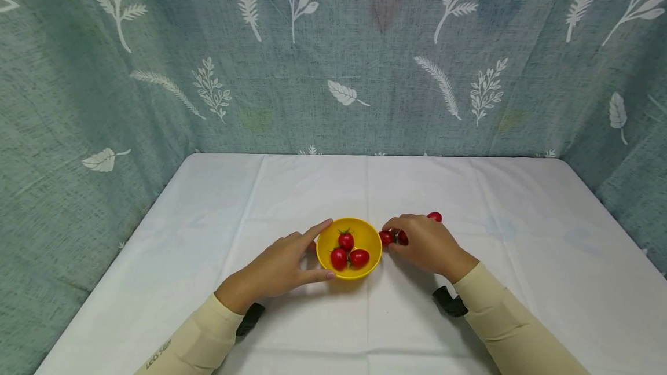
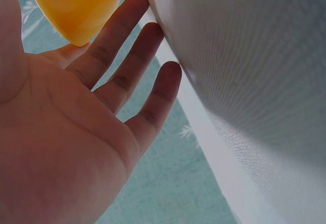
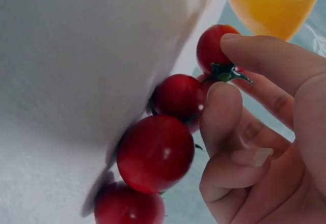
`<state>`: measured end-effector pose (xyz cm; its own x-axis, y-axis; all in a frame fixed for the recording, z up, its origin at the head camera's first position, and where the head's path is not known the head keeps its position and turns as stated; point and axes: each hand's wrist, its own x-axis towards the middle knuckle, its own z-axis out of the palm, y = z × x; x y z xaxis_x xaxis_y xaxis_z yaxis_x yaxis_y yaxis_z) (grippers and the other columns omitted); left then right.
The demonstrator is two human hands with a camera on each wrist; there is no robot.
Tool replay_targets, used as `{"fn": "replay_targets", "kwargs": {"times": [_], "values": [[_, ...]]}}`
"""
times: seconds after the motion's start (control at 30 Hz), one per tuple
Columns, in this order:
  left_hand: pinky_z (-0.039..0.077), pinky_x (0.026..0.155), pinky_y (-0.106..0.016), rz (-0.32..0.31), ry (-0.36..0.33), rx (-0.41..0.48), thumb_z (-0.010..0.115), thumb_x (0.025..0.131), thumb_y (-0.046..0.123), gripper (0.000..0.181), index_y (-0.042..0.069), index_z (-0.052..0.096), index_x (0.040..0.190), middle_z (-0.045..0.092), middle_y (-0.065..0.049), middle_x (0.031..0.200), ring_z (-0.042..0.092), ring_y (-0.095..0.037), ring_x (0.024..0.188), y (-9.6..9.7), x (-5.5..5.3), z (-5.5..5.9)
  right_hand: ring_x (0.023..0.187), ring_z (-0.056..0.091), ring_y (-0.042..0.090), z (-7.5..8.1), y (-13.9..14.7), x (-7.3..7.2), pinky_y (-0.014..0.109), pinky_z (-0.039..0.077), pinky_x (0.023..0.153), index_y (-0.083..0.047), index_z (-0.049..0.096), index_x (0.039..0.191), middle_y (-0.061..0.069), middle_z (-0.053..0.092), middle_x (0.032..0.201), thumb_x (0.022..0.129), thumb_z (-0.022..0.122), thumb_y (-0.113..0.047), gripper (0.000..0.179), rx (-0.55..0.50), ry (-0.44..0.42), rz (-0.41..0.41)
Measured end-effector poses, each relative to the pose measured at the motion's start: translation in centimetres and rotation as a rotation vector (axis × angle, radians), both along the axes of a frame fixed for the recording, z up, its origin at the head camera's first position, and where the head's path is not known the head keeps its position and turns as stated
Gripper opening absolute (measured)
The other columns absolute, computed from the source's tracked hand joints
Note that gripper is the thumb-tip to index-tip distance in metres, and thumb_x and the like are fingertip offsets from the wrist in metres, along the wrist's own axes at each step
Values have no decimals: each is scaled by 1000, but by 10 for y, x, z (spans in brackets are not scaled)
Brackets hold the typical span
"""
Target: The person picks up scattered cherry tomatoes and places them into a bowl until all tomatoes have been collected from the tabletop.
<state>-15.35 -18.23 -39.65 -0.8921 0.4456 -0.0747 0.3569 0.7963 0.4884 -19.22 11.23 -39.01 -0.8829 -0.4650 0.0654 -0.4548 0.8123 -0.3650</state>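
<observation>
A yellow bowl (image 1: 352, 225) stands on the white cloth with three cherry tomatoes in it, one of them the upper tomato (image 1: 346, 241). My left hand (image 1: 278, 263) holds the bowl from the left, index finger at the far rim and thumb at the near rim. In the left wrist view its other fingers (image 2: 127, 79) are spread below the bowl. To the right of the bowl, my right hand (image 1: 428, 243) pinches a cherry tomato (image 3: 214, 46) with a green stem. Several more cherry tomatoes, such as the large one (image 3: 155, 154), lie beside that hand, partly hidden in the head view.
A white cloth (image 1: 292, 190) covers the table. One tomato (image 1: 434, 216) lies just beyond my right hand. A green-blue curtain (image 1: 375, 120) with white leaf prints hangs behind the table and along both sides. Black straps (image 1: 450, 302) show under both wrists.
</observation>
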Motion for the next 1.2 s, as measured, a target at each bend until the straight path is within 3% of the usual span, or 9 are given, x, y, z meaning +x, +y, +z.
{"fn": "replay_targets", "kwargs": {"times": [0.23,0.67,0.97,1.2], "values": [[45,79,-30,0,-2,1,74,81,62,97,31,26,159,64,7,104,52,-11,90,0,0,0,79,60,12,6,3,1,29,55,71,-17,74,111,-3,72,97,82,83,-22,30,-19,32,0],[45,77,-30,7,-12,2,73,80,64,97,32,26,159,63,6,104,51,-11,89,1,-1,-1,66,48,10,15,5,1,24,41,57,-19,74,111,-8,63,82,83,83,-21,30,-50,71,-7],[44,75,-30,11,-10,0,73,80,63,97,31,27,159,62,6,103,51,-11,88,1,0,0,66,49,9,19,7,4,24,41,55,-20,75,111,-5,66,86,82,84,-18,30,-93,119,-5],[43,73,-29,5,9,1,74,80,63,96,31,28,159,62,7,99,50,-11,84,1,0,0,70,54,9,23,4,8,21,46,59,-18,74,115,-4,72,99,81,85,-17,36,-127,147,3]]}}
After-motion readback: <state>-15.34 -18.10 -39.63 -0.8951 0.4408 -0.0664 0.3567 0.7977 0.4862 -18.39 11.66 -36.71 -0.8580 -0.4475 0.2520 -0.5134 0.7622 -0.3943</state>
